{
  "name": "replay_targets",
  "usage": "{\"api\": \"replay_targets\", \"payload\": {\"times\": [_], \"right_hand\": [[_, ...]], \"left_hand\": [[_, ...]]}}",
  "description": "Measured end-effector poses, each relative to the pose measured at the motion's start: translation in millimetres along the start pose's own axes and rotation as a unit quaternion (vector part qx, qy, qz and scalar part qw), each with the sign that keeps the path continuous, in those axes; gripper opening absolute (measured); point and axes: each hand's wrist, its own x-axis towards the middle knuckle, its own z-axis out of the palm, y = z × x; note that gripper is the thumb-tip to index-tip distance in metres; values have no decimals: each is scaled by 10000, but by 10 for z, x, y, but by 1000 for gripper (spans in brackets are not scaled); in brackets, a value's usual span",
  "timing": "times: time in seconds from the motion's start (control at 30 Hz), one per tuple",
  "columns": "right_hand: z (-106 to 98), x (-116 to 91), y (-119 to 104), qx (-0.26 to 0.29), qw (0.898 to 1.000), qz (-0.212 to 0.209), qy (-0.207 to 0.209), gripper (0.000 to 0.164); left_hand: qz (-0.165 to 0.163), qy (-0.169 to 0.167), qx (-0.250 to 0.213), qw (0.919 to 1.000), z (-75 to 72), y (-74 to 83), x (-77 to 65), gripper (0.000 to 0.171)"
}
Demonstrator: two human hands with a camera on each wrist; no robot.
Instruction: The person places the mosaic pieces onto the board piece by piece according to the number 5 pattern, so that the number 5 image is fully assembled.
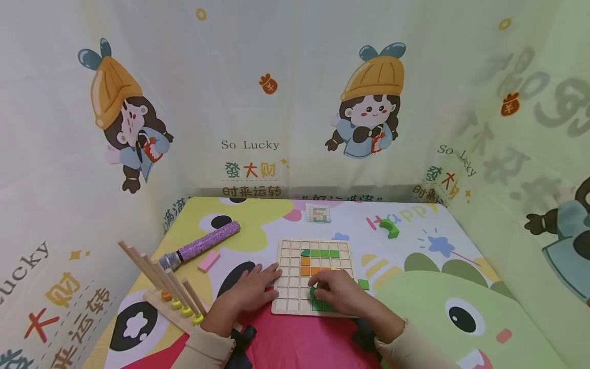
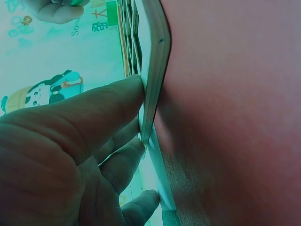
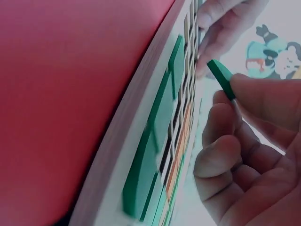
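Observation:
A wooden grid board (image 1: 288,282) lies at the table's near edge. My left hand (image 1: 252,288) rests at its left side, fingers fairly straight; in the left wrist view the thumb (image 2: 113,101) touches the board's edge. Over the lower part of the grid, my right hand (image 1: 341,292) pinches a dark green tile with a rounded side (image 3: 222,77) between thumb and finger, held above the board in the right wrist view. Dark green tiles (image 3: 161,106) line the near rows. Farther up sit a row of green tiles (image 1: 324,253) and some orange tiles (image 1: 305,266). My right hand hides part of the grid.
Right of the board lies a green square tile (image 1: 363,284); a green arched block (image 1: 390,228) is farther back. A small pattern card (image 1: 318,213) lies behind the board. Leftward are a pink block (image 1: 209,261), a purple glittery microphone (image 1: 209,240) and a stand with upright wooden rods (image 1: 156,271).

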Motion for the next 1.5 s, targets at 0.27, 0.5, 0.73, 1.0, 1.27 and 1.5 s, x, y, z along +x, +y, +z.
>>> {"api": "replay_targets", "payload": {"times": [0.27,0.5,0.73,1.0,1.27,1.5], "right_hand": [[124,129,-78,-214,9983,-97,-534,11],[214,143,-156,-905,9946,45,-512,8],[255,126,-197,-1246,9906,259,-502,7],[274,109,-252,-2033,9786,80,-301,14],[241,100,-165,-1498,9883,-54,-297,5],[9,-32,136,-151,9993,331,-41,10]], "left_hand": [[13,7,-7,10000,-14,5,-2,61],[24,10,-25,10000,8,10,-26,61],[49,11,30,10000,24,10,3,60],[47,33,75,10000,-2,20,15,60],[2,35,73,10000,-23,29,1,61],[9,-1,66,10000,-9,15,-4,62]]}}
